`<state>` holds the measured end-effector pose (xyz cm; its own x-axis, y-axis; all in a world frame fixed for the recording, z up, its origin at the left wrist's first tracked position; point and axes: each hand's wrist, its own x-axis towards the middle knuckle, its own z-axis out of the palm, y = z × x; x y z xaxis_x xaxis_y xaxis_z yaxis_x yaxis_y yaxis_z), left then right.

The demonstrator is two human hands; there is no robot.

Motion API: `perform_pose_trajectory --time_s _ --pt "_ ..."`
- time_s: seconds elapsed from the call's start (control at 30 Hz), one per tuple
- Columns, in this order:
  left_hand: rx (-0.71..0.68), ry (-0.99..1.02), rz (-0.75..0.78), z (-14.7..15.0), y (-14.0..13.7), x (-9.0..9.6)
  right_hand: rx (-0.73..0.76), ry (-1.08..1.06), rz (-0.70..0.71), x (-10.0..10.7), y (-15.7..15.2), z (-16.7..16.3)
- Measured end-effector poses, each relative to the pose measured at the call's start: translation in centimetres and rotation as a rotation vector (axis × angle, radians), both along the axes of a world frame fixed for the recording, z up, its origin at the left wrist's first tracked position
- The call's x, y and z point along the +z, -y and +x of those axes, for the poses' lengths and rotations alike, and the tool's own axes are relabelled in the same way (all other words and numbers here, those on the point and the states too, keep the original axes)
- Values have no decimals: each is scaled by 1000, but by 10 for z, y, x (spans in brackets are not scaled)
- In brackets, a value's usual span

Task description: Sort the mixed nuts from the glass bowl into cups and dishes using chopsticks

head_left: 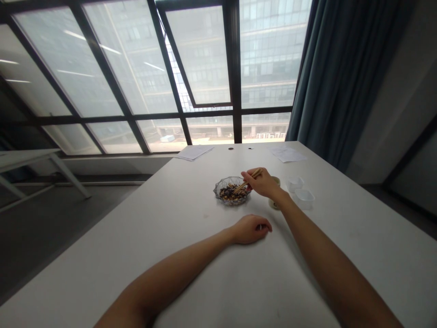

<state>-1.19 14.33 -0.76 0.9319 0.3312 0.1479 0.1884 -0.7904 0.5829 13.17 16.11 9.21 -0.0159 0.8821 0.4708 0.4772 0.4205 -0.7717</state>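
My right hand [262,183] is closed on a pair of wooden chopsticks [243,186], which slant down to the left. Their tips are among the dark and pale small pieces [232,191] in a clear glass bowl [217,197] with a scalloped rim. Nearer to me, my left hand [251,228] rests on the white table [191,273], its fingers loosely curled in with nothing visible in them. Just beyond my right wrist, two round pale containers [273,204] are partly hidden by the hand.
Two small clear plastic tubs [303,199] stand right of my right wrist. Paper sheets [194,152] lie at the table's far left, and more papers [289,154] at the far right. A small dark round thing [231,148] sits near the far edge, before the windows.
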Motion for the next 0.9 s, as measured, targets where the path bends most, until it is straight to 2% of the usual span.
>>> perform_pose_trajectory --time_s 0.37,0.6,0.73,0.9 --pt "7 -7 7 0 0 1 17 -11 -8 -1 2 -4" --pt "4 -19 9 0 0 1 -31 -29 4 4 3 -4" --pt "3 -25 8 0 0 1 -52 -80 32 19 9 7" --pt "7 -36 7 -1 0 3 -185 -94 93 57 37 38"
